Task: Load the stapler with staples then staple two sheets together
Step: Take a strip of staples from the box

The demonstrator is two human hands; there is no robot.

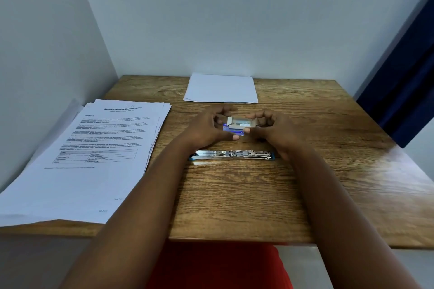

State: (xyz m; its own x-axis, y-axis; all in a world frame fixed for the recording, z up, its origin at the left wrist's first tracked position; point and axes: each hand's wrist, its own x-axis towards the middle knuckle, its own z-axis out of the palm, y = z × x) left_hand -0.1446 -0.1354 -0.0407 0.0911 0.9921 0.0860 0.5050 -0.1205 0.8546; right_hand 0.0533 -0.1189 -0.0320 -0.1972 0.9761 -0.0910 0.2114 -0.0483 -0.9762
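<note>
Loading step, staples not yet in: the left hand (206, 128) and right hand (273, 128) each have their grip closed on an end of the opened staple box (239, 124), held just beyond the stapler (232, 155), which lies unfolded flat on the worktop (234, 195). Next, probably, a strip must be drawn out and laid in the stapler's channel. Printed sheets (94, 148) lie left of the stapler; blank sheets (220, 88) well beyond it.

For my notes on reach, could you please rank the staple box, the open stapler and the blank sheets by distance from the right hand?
From the right hand:
1. Staple box, in its grip.
2. Open stapler, just below the wrist.
3. Blank sheets, at the table's far edge.
</note>
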